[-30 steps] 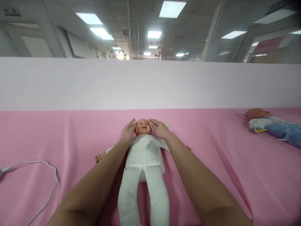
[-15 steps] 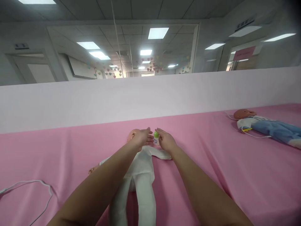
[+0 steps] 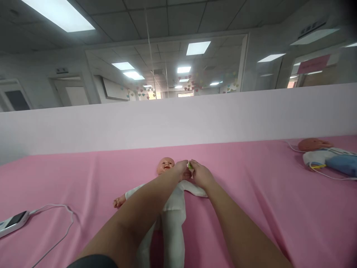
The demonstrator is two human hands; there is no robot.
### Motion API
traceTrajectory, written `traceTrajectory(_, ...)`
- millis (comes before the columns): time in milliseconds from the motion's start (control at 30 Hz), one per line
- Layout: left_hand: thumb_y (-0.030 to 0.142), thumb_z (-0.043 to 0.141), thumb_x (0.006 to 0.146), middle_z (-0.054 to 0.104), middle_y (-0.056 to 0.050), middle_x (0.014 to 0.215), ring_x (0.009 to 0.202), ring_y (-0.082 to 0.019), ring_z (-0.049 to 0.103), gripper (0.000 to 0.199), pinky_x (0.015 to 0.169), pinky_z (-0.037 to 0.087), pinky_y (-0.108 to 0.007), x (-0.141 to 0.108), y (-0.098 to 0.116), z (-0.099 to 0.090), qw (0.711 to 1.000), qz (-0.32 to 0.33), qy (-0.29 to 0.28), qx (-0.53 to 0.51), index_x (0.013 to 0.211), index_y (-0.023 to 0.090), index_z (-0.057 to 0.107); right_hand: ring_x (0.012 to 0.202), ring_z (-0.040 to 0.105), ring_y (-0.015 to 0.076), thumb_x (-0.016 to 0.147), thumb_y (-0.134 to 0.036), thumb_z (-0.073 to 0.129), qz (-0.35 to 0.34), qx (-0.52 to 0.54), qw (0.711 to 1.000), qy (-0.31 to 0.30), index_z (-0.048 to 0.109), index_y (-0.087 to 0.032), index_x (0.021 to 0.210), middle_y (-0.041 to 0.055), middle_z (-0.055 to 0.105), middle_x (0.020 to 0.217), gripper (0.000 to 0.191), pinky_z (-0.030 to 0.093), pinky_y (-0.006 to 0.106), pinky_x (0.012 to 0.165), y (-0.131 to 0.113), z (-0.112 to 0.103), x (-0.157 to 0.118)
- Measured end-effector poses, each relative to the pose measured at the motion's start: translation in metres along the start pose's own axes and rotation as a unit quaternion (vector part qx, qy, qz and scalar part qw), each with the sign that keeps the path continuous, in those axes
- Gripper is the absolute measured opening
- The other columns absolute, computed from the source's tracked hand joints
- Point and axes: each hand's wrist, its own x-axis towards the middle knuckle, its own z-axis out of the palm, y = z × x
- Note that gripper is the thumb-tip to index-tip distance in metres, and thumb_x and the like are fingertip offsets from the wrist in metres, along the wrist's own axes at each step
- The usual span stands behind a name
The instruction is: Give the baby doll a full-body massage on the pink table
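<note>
A baby doll (image 3: 173,199) in a white suit lies on its back on the pink cloth, its face showing left of my hands. Beside its head, my left hand (image 3: 184,170) and my right hand (image 3: 201,174) are close together around a small bottle with a green top (image 3: 190,166). The fingers of my left hand curl about the bottle's left side. On the other side, my right hand has its fingers bent against the green top. Most of the bottle is hidden by my hands. My left forearm crosses over the doll's body.
A white handheld device (image 3: 13,223) with a screen and a cable lies at the left. At the far right a second doll (image 3: 340,162) in blue and white lies with thin tubes. Behind the pink cloth (image 3: 97,178) stands a white low wall (image 3: 167,126) under glass.
My hands have closed in on the green-topped bottle. The view has shifted left, bringing the doll's face and the white device into sight.
</note>
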Motion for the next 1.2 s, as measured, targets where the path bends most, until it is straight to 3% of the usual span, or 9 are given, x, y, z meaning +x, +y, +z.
traceTrajectory(167,0.037,0.056,0.099,0.072,-0.026,0.117,0.109,-0.031,0.073,0.033,0.098,0.059,-0.036,-0.036,0.005,-0.022,0.998,0.026,0.007,-0.061,0.106,0.007,0.068,0.148,0.048,0.0224,0.099,-0.025,0.046,-0.017,0.028,0.998,0.062,0.058,-0.016,0.149,0.0081,0.053,0.158,0.052,0.037,0.043,0.125,0.004,-0.011,-0.004)
traceTrajectory(300,0.037,0.058,0.097,0.071,-0.024,0.126,0.116,-0.029,0.072,0.034,0.100,0.060,-0.035,-0.076,-0.002,-0.064,0.983,0.067,-0.004,-0.171,0.112,0.009,0.069,0.127,0.066,0.0267,0.101,-0.033,0.039,-0.031,0.060,0.986,0.154,0.073,-0.022,0.131,0.0077,0.072,0.135,0.046,0.050,0.048,0.113,-0.033,-0.024,-0.014)
traceTrajectory(400,0.042,0.054,0.100,0.074,-0.022,0.122,0.115,-0.028,0.073,0.040,0.098,0.060,-0.035,-0.095,-0.016,-0.097,0.964,0.077,-0.003,-0.253,0.119,0.010,0.068,0.118,0.071,0.0286,0.100,-0.037,0.046,-0.143,0.094,0.981,0.091,0.078,-0.028,0.122,0.0064,0.077,0.124,0.040,0.053,0.050,0.109,-0.089,-0.021,-0.030)
traceTrajectory(467,0.045,0.052,0.101,0.075,-0.021,0.120,0.112,-0.028,0.074,0.045,0.093,0.062,-0.035,-0.100,-0.027,-0.112,0.952,0.086,0.010,-0.295,0.123,0.009,0.067,0.127,0.067,0.0271,0.100,-0.035,0.048,-0.232,0.114,0.966,0.008,0.072,-0.029,0.134,0.0048,0.073,0.135,0.042,0.049,0.049,0.114,-0.127,-0.012,-0.044)
traceTrajectory(600,0.056,0.046,0.102,0.073,-0.023,0.128,0.113,-0.032,0.074,0.058,0.092,0.063,-0.041,-0.102,-0.044,-0.123,0.921,0.066,-0.002,-0.383,0.134,0.011,0.064,0.151,0.044,0.0251,0.103,-0.035,0.048,-0.272,0.093,0.948,-0.140,0.050,-0.021,0.157,0.0070,0.050,0.160,0.055,0.025,0.048,0.131,-0.174,0.006,-0.069)
traceTrajectory(767,0.059,0.042,0.103,0.069,-0.028,0.132,0.119,-0.036,0.072,0.069,0.100,0.059,-0.046,-0.103,-0.051,-0.122,0.902,0.065,-0.033,-0.425,0.143,0.004,0.056,0.161,0.023,0.0276,0.104,-0.048,0.050,-0.268,0.045,0.942,-0.195,0.029,-0.019,0.166,0.0088,0.029,0.171,0.072,0.006,0.053,0.133,-0.175,0.013,-0.073)
traceTrajectory(900,0.057,0.044,0.103,0.072,-0.025,0.126,0.117,-0.035,0.072,0.065,0.098,0.060,-0.046,-0.106,-0.052,-0.124,0.907,0.075,-0.054,-0.412,0.142,0.006,0.055,0.162,0.019,0.0290,0.106,-0.050,0.046,-0.210,-0.004,0.959,-0.189,0.031,-0.019,0.166,0.0089,0.029,0.171,0.069,0.007,0.056,0.132,-0.163,0.013,-0.066)
traceTrajectory(1000,0.059,0.043,0.103,0.072,-0.026,0.124,0.117,-0.034,0.072,0.067,0.095,0.062,-0.044,-0.108,-0.049,-0.130,0.905,0.084,-0.052,-0.413,0.141,0.005,0.055,0.161,0.021,0.0306,0.106,-0.054,0.045,-0.196,-0.030,0.962,-0.190,0.035,-0.018,0.164,0.0109,0.031,0.170,0.069,0.010,0.057,0.132,-0.160,0.010,-0.064)
traceTrajectory(1200,0.064,0.040,0.103,0.065,-0.025,0.139,0.124,-0.030,0.069,0.075,0.096,0.061,-0.037,-0.111,-0.040,-0.145,0.884,0.102,-0.027,-0.455,0.149,0.006,0.048,0.157,0.033,0.0269,0.108,-0.048,0.044,-0.260,-0.005,0.941,-0.216,0.037,-0.017,0.163,0.0119,0.037,0.167,0.064,0.012,0.050,0.133,-0.181,0.010,-0.082)
